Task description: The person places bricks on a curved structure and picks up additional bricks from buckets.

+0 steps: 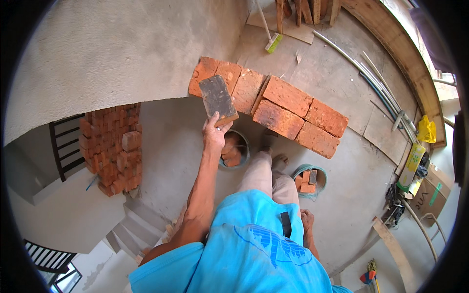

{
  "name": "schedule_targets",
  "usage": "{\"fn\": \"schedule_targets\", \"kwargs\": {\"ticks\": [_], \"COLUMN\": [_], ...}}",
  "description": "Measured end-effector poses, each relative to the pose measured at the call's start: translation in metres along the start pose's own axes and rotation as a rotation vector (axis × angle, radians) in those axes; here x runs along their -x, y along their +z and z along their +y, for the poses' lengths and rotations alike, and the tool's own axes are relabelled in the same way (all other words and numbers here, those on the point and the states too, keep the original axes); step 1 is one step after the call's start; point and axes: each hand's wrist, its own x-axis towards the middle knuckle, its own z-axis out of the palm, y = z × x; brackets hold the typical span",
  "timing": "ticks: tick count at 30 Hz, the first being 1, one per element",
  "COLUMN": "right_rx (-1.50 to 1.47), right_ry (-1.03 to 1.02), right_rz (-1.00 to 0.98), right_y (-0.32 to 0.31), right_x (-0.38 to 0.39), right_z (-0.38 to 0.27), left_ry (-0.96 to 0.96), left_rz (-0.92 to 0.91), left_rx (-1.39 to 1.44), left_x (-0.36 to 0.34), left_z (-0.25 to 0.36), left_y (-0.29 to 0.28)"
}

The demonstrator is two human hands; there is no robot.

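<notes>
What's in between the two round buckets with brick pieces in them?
The person's legs and feet. The head view shows them between the left bucket and the right bucket.

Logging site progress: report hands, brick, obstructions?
Left hand gripping dark-faced brick, overlapping brick stack in view. Right hand low beside blue shirt. Two buckets of bricks near feet.

Held brick (pixel 218 97) faced in charcoal grey and edged in orange-brown, laid bricks (pixel 289 95) mottled orange-red with dark patches, shirt (pixel 244 259) coloured bright turquoise and printed in darker blue, broom bristles (pixel 275 43) coloured lime green, plastic bag (pixel 427 130) coloured vivid yellow
</notes>
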Motion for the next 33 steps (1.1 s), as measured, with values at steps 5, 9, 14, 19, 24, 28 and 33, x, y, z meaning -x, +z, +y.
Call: {"fn": "schedule_targets", "kwargs": {"ticks": [5, 9, 14, 19, 24, 28, 33], "right_rx": [0.003, -0.028, -0.014, 0.036, 0.044, 0.041, 0.128], "right_ry": [-0.026, 0.058, -0.088, -0.136, -0.118, -0.149, -0.144], "right_rz": [-0.009, 0.009, -0.064, -0.073, -0.082, -0.101, -0.075], "right_y": [-0.012, -0.016, -0.021, -0.019, -0.023, -0.031, -0.029], "right_x": [0.012, 0.009, 0.004, -0.004, -0.013, -0.014, -0.014], "right_z": [-0.014, -0.029, -0.037, -0.05, -0.05, -0.047, -0.057], "left_ry": [0.008, -0.023, 0.066, -0.009, 0.004, -0.042, -0.01], "left_rz": [0.061, 0.076, 0.084, 0.105, 0.187, 0.245, 0.168], "left_rx": [0.198, 0.338, 0.373, 0.7, 0.926, 0.925, 0.76], "left_x": [-0.023, -0.037, -0.051, -0.072, -0.097, -0.102, -0.119], "left_z": [-0.026, -0.038, -0.036, -0.03, -0.029, -0.036, -0.05], "left_y": [0.006, 0.0, 0.009, 0.027, 0.035, 0.041, 0.014]}}
